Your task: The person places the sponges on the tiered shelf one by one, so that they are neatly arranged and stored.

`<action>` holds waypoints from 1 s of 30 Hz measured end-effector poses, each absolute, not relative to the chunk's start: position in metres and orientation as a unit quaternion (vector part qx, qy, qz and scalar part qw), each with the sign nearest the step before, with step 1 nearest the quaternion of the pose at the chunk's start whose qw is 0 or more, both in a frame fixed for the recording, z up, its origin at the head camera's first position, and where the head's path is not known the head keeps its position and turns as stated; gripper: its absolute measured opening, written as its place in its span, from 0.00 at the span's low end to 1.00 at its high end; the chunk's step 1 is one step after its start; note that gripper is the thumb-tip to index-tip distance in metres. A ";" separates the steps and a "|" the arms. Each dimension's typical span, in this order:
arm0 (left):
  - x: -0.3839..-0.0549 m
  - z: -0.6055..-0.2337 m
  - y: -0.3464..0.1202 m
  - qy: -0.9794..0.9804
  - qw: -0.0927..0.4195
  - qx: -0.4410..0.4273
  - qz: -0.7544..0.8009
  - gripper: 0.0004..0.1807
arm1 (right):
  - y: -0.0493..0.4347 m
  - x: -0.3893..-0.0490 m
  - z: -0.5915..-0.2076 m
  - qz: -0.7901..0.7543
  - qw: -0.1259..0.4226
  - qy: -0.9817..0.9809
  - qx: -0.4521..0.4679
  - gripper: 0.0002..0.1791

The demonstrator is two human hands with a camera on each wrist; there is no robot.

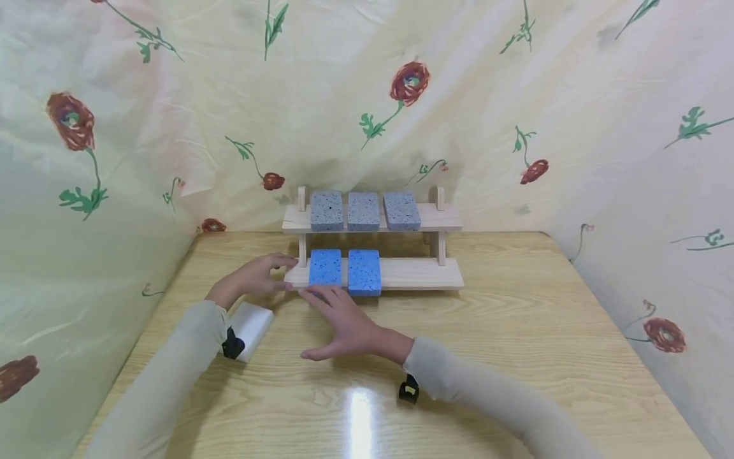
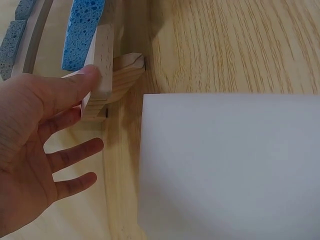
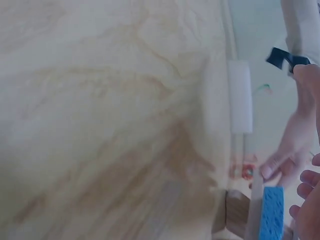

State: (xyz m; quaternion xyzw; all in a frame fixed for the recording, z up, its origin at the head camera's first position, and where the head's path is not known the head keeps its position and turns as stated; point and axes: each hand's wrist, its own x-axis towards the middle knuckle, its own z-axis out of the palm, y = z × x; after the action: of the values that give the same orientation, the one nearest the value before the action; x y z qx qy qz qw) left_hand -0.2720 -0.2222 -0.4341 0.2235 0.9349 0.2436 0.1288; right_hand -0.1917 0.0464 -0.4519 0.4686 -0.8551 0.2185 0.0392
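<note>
A two-tier wooden shelf (image 1: 421,274) stands at the back of the table. Its lower board carries two blue sponges (image 1: 364,271), side by side toward the left. At the board's left end my left hand (image 1: 255,275) grips the wood; the left wrist view shows the thumb (image 2: 82,82) on its edge, with the other fingers spread below. My right hand (image 1: 350,325) is in front of the blue sponges, fingers apart and nothing held. Its fingertips overlap the lower edge of the left sponge (image 1: 325,268) in the head view.
Three grey sponges (image 1: 363,211) stand in a row on the upper board. A white block (image 1: 252,328) lies on the table under my left wrist. Flower-patterned cloth (image 1: 344,95) hangs behind and along both sides of the wood-grain table (image 1: 516,306).
</note>
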 end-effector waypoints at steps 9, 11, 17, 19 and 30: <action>-0.272 -0.434 -0.223 0.935 0.127 0.227 0.240 0.32 | 0.021 -0.185 -0.463 0.182 0.019 -0.859 0.479 0.61; -0.271 -0.434 -0.223 0.935 0.126 0.228 0.240 0.32 | 0.016 -0.185 -0.465 0.178 0.014 -0.860 0.478 0.61; -0.272 -0.434 -0.224 0.934 0.117 0.238 0.241 0.32 | 0.001 -0.186 -0.474 0.166 0.005 -0.863 0.478 0.62; -0.271 -0.433 -0.223 0.932 0.114 0.242 0.244 0.32 | -0.004 -0.187 -0.477 0.158 0.005 -0.864 0.477 0.63; -0.268 -0.430 -0.222 0.929 0.093 0.265 0.239 0.32 | -0.029 -0.186 -0.484 0.142 -0.013 -0.878 0.456 0.66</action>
State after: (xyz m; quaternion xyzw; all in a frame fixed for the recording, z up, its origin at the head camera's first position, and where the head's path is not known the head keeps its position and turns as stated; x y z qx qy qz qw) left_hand -0.2681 -0.2215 -0.4302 0.2655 0.9293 0.2391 0.0933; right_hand -0.1864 -0.0286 -0.4835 0.4563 -0.8783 0.1421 -0.0134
